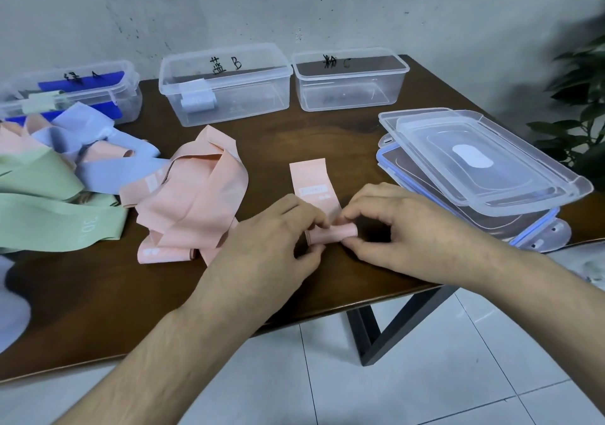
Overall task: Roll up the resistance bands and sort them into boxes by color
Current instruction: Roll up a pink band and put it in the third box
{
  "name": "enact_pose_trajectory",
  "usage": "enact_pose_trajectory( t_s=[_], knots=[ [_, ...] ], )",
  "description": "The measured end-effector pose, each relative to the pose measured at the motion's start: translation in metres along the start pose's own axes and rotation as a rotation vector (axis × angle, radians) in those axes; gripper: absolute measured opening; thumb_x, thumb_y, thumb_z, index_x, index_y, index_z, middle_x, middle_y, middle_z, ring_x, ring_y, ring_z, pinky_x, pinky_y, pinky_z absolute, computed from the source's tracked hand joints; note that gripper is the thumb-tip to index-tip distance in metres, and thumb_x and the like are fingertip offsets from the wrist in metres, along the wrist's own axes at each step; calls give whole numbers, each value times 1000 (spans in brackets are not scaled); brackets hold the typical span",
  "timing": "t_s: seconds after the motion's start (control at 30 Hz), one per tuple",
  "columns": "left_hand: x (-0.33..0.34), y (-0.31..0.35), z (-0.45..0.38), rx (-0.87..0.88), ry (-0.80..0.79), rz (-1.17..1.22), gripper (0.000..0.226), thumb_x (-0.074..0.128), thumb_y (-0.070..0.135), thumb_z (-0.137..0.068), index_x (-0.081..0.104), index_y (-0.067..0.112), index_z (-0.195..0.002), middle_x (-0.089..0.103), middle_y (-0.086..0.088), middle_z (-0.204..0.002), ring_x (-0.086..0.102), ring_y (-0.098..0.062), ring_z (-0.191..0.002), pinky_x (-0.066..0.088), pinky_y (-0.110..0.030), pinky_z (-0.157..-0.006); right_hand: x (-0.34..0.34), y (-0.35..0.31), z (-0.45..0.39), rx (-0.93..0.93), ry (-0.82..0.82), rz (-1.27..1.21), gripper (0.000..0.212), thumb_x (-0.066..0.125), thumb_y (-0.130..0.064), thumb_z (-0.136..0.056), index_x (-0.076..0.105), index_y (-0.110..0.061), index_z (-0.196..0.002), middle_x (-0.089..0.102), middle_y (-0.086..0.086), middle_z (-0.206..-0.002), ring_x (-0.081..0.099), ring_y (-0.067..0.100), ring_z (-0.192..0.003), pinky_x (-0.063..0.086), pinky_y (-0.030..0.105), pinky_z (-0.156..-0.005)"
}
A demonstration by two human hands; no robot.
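Head view: both hands work at the near middle of the table (294, 136). The left hand (271, 231) curls its fingers over the left end of a pink band (316, 192), pinching the rolled part. The right hand (389, 224) pinches the right end of the same roll between thumb and fingertips. The roll lies on the table between the hands; the unrolled tail of the band stretches flat away from them, toward the boxes.

Three clear boxes stand in a row along the far edge. The left box (127, 97) holds dark blue material and a pale roll. The middle box (226, 103) holds one pale blue roll at its left end. The right box (350, 97) has nothing plainly visible in it.

Three lids (474, 162) lie stacked at the right.

Left of the hands lies a loose pink heap (193, 188); its band count cannot be told. Farther left is a tangle (49, 175) of green, blue and pink bands, too overlapped to count.
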State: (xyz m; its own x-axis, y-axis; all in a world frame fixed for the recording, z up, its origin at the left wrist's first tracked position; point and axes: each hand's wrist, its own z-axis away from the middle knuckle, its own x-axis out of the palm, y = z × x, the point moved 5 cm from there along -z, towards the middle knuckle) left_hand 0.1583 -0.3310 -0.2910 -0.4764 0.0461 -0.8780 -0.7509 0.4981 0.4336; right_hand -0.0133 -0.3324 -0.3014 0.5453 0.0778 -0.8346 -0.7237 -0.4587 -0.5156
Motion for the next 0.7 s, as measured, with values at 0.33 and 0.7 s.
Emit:
enact_pose_trajectory(
  t_s=[0.33, 0.7],
  knots=[
    [-2, 1, 10, -48, -63, 41, 18, 65, 35, -88, 67, 41, -105, 52, 24, -86, 47, 12, -77, 34, -8, -61, -2, -8, 15, -63, 38, 11, 17, 72, -33, -86, 70, -37, -102, 62, -19, -98, 54, 9, -96, 44, 24, -82],
    [1, -2, 13, -13, -16, 62, 24, 60, 36, -93, 65, 36, -116, 48, 21, -107, 47, 11, -80, 37, -18, -67, 2, -14, 12, -48, 73, 13, 20, 72, -26, -87, 68, -36, -104, 61, -21, -99, 56, 7, -101, 44, 23, -85]
  ],
)
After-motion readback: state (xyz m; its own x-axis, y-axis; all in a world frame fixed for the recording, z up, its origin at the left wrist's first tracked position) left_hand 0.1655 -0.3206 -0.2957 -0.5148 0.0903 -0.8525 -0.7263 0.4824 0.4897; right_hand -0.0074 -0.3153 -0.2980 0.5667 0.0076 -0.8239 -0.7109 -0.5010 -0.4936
